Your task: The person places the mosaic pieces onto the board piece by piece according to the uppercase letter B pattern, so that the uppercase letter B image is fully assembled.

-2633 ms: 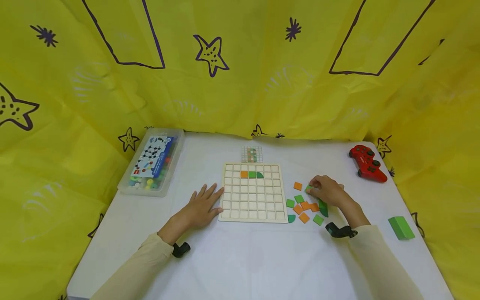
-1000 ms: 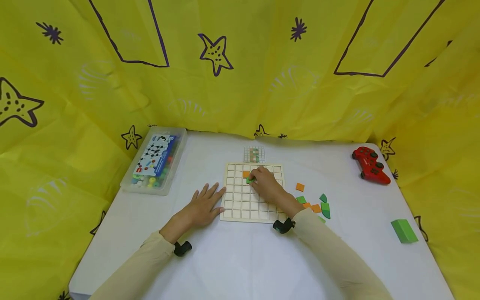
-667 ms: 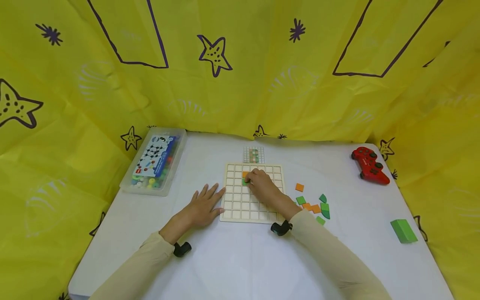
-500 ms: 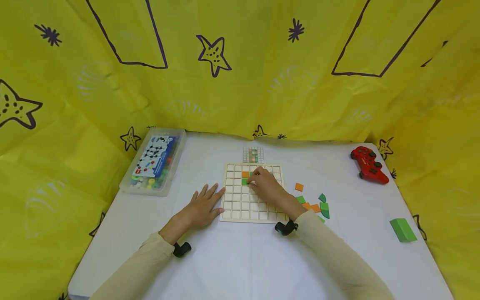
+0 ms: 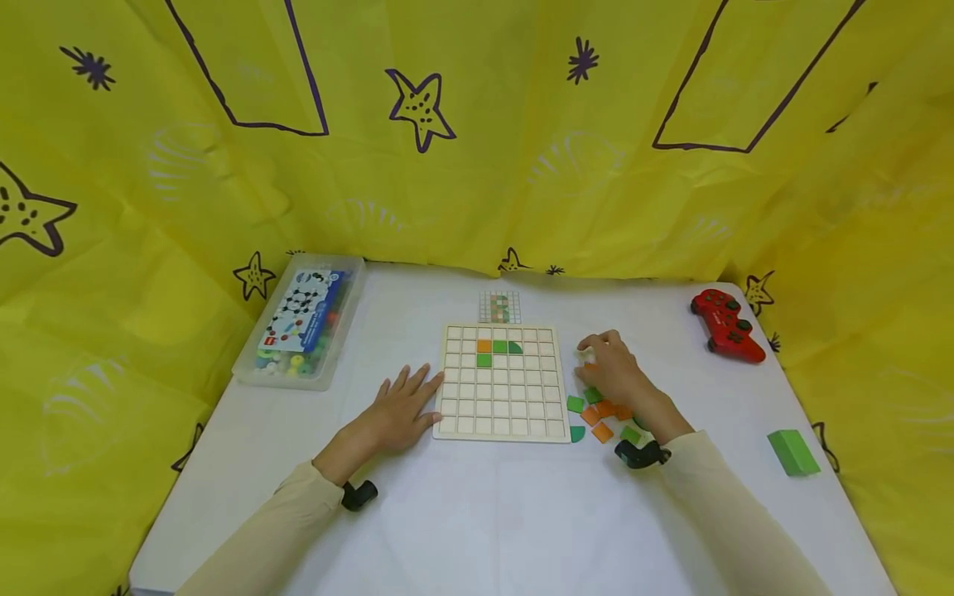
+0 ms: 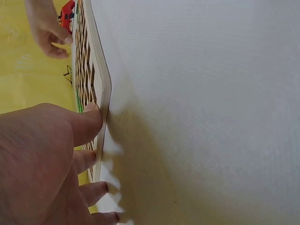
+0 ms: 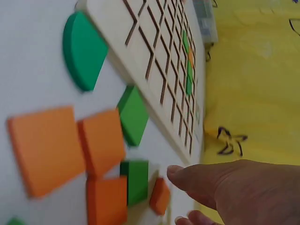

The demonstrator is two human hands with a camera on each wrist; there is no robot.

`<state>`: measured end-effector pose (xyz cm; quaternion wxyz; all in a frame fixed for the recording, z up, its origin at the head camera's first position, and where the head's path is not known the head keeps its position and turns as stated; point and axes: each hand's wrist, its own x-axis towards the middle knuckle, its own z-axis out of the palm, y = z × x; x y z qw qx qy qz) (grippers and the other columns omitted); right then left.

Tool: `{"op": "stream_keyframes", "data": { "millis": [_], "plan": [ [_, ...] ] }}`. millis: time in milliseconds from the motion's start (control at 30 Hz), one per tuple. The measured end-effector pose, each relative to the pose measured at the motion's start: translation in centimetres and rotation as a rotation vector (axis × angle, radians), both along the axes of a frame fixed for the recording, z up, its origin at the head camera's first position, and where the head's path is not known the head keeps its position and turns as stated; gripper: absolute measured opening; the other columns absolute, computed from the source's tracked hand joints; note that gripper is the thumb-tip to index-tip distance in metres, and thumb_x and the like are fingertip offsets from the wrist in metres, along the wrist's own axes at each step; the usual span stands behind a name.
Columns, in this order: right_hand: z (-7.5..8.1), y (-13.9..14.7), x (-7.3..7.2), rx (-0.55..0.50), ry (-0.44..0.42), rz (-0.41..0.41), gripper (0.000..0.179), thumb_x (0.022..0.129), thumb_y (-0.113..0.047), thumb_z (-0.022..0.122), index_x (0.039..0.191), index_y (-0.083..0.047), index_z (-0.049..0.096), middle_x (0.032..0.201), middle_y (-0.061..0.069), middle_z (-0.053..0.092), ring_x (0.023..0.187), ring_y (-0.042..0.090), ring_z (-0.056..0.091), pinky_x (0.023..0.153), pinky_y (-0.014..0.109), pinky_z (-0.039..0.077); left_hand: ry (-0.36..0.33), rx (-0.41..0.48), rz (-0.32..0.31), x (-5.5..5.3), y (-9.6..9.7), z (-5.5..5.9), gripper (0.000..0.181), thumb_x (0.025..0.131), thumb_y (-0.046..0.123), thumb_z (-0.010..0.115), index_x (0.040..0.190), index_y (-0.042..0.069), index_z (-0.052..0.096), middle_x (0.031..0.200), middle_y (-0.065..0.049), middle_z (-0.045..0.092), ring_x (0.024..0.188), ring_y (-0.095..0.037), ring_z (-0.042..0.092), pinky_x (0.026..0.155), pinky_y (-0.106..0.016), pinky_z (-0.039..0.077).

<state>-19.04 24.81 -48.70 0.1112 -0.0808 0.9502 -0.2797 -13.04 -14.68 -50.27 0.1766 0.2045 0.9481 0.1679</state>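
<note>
A wooden grid board [image 5: 501,403] lies on the white table. Upon it sit an orange square tile [image 5: 484,346], a green square tile [image 5: 500,347] and a dark green quarter-round tile [image 5: 515,348] in one row. Below the orange one is another green square tile [image 5: 484,361]. My left hand [image 5: 398,414] rests flat at the board's left edge, thumb and fingertips touching the rim. My right hand [image 5: 614,370] hovers, thumb and fingers apart, over a loose orange tile [image 7: 160,197] right of the board. Nothing shows between its fingers.
Several loose orange and green tiles [image 5: 602,432] lie right of the board. A small printed pattern card [image 5: 499,307] is behind it. A clear plastic box [image 5: 298,323] stands at left, a red game controller [image 5: 728,325] and a green block [image 5: 793,453] at right.
My right hand laid a green square tile below the orange one on the board, let go and moved right to the loose tiles. The left hand stays in place.
</note>
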Motion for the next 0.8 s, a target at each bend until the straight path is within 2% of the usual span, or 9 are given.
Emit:
{"op": "stream_keyframes", "data": {
  "millis": [67, 200, 333, 467, 633, 800],
  "plan": [
    [0.0, 1.0, 0.1, 0.014, -0.029, -0.003, 0.036, 0.105, -0.018, 0.067, 0.136, 0.0, 0.059, 0.141, 0.029, 0.044, 0.119, 0.045, 0.049, 0.095, 0.058, 0.044, 0.001, 0.0, -0.001, 0.0, 0.0, 0.0, 0.07, 0.112, 0.041, 0.05, 0.17, 0.016, 0.022, 0.177, -0.018, 0.013, 0.161, -0.05, 0.006, 0.124, -0.074, 0.012],
    [-0.2, 2.0, 0.2, 0.014, -0.058, 0.009, 0.032, 0.106, -0.013, 0.062, 0.133, 0.003, 0.062, 0.123, 0.025, 0.056, 0.103, 0.035, 0.056, 0.088, 0.046, 0.05, 0.004, -0.002, -0.004, -0.1, -0.1, -0.1, 0.07, 0.112, 0.042, 0.05, 0.17, 0.017, 0.022, 0.177, -0.017, 0.013, 0.161, -0.05, 0.007, 0.124, -0.074, 0.012],
    [-0.4, 2.4, 0.3, -0.008, -0.058, 0.015, 0.033, 0.105, -0.012, 0.064, 0.133, 0.006, 0.063, 0.114, 0.023, 0.058, 0.098, 0.033, 0.057, 0.084, 0.041, 0.052, 0.003, 0.005, -0.005, -0.1, -0.1, -0.2, 0.07, 0.112, 0.042, 0.05, 0.17, 0.017, 0.022, 0.176, -0.017, 0.014, 0.161, -0.05, 0.007, 0.124, -0.074, 0.012],
    [-0.6, 2.4, 0.3, -0.017, -0.032, 0.006, 0.031, 0.104, -0.01, 0.065, 0.13, 0.006, 0.063, 0.115, 0.024, 0.057, 0.101, 0.034, 0.058, 0.085, 0.043, 0.053, 0.003, 0.004, -0.009, -0.1, -0.1, -0.3, 0.07, 0.112, 0.042, 0.05, 0.17, 0.017, 0.022, 0.177, -0.017, 0.013, 0.161, -0.05, 0.006, 0.124, -0.074, 0.012],
    [-1.0, 2.2, -0.2, -0.031, 0.042, 0.011, 0.026, 0.105, -0.006, 0.063, 0.126, 0.008, 0.064, 0.114, 0.025, 0.059, 0.103, 0.036, 0.06, 0.092, 0.05, 0.054, 0.008, -0.007, -0.008, -0.2, -0.1, -0.3, 0.07, 0.112, 0.043, 0.049, 0.171, 0.018, 0.021, 0.177, -0.016, 0.012, 0.161, -0.049, 0.006, 0.125, -0.073, 0.012],
    [-1.5, 1.7, -1.0, -0.073, 0.041, 0.014, 0.027, 0.107, -0.006, 0.061, 0.13, 0.008, 0.062, 0.121, 0.027, 0.058, 0.109, 0.038, 0.06, 0.099, 0.053, 0.052, -0.001, -0.008, -0.005, -0.1, -0.1, -0.2, 0.07, 0.112, 0.044, 0.049, 0.171, 0.018, 0.021, 0.177, -0.016, 0.012, 0.161, -0.049, 0.006, 0.125, -0.072, 0.012]
  ]
}}
